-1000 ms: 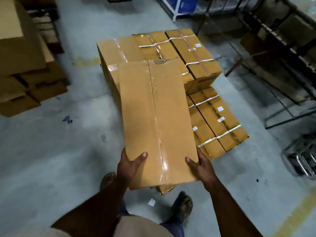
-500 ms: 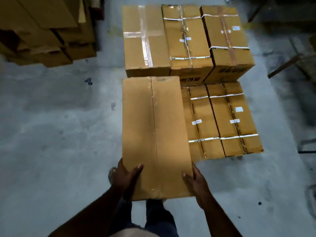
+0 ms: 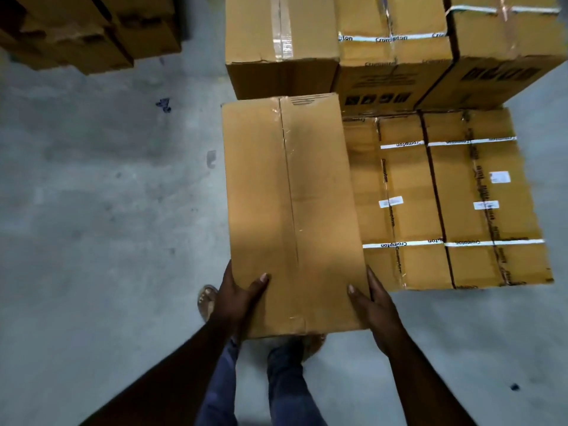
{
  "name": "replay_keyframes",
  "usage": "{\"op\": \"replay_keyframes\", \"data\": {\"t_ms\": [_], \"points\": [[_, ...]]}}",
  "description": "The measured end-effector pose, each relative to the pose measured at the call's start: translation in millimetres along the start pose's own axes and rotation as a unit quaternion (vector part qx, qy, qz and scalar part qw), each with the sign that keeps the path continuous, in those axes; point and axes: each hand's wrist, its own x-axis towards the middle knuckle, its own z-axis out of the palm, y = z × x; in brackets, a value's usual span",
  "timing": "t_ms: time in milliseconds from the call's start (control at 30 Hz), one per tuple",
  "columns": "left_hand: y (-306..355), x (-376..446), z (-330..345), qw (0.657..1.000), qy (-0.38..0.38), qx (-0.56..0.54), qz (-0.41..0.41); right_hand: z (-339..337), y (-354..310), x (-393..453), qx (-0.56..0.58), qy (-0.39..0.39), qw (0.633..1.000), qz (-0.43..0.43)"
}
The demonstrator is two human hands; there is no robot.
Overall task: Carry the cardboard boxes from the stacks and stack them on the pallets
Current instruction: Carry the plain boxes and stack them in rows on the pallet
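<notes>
"Crompton" on the white straps (image 3: 402, 244) (stacked boxes (image 3: 455, 204)).

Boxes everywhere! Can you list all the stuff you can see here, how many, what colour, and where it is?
Carried box: one, plain brown, taped down its middle, held over the floor at the left of the pile.
Tall boxes: three, brown, in a row at the back of the pile.
Low boxes: two, brown with white straps and small white labels, lying flat to the right of the carried box.
Other stack: several brown boxes, number unclear, top left corner.
Floor: grey concrete with dark spots.
Sandal: one seen clearly, tan, beside the left hand.
Legs: two, in blue trousers, bottom centre.
Left hand: grips the carried box's near left corner.
Right hand: grips its near right corner.
</notes>
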Motion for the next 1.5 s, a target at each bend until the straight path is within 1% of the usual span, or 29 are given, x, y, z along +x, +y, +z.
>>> {"op": "replay_keyframes", "data": {"t_ms": [100,233,367,533,600,667,700,800,867,933,1033,1133,1200,1267,1333,1367,1467,1500], "points": [[-2.9,2.8,-3.5,1.0,-0.005,-0.018,0.013,-0.5,-2.2,0.6,0.004,0.005,1.0,-0.003],[7.9,13.7,-8.8,1.0,-0.016,-0.01,0.009,-0.5,-13.6,6.7,-0.002,-0.008,1.0,-0.007],[21.6,30.9,-10.0,1.0,0.019,0.012,0.015,3.5,-33.6,15.8,0.003,-0.003,1.0,-0.024],[21.8,45.8,-13.3,0.999,0.029,0.024,-0.001,7.4,-41.4,22.5,-0.031,0.017,0.999,-0.04],[16.4,39.9,-15.4,0.999,0.013,0.017,-0.034,10.5,-35.1,18.5,-0.046,0.032,0.998,-0.034],[6.0,25.7,-15.8,0.996,-0.034,0.015,-0.075,15.6,-22.3,7.5,-0.022,0.039,0.999,-0.014],[-0.5,20.4,-15.9,0.995,-0.046,0.013,-0.084,19.2,-15.5,2.0,0.001,0.044,0.999,-0.004],[-4.2,14.0,-14.6,0.997,-0.023,0.007,-0.072,27.4,-11.0,-4.3,0.057,0.068,0.996,0.005],[-0.8,14.3,-14.9,0.998,-0.005,-0.003,-0.055,31.1,-16.0,-1.2,0.064,0.076,0.995,0.008],[2.5,15.4,-13.9,0.999,0.006,-0.015,-0.046,32.5,-22.1,2.4,0.043,0.07,0.997,0.001],[8.5,17.7,-12.6,0.999,0.003,-0.012,-0.046,29.9,-27.1,7.3,-0.006,0.069,0.998,-0.007],[9.6,15.3,-11.7,0.998,0.008,0.025,-0.061,27.8,-29.3,2.1,-0.093,0.091,0.991,-0.032],[7.3,7.7,-12.1,0.996,0.028,0.063,-0.059,30.7,-30.9,-8.0,-0.172,0.109,0.978,-0.046],[12.7,-8.6,-12.3,0.996,0.041,0.064,-0.053,37.8,-38.0,-23.6,-0.249,0.105,0.961,-0.052],[24.2,-26.0,-14.2,0.995,0.056,0.076,-0.037,46.6,-50.5,-40.8,-0.334,0.116,0.932,-0.085],[29.6,-33.2,-15.5,0.995,0.059,0.081,-0.026,51.0,-59.4,-51.4,-0.35,0.123,0.923,-0.101],[50.8,-62.3,-29.7,0.995,0.079,0.052,-0.019,70.1,-90.2,-90.4,-0.291,0.086,0.94,-0.154],[59.5,-69.8,-37.6,0.996,0.081,0.032,-0.007,77.7,-100.4,-101.3,-0.286,0.081,0.938,-0.178]]}}
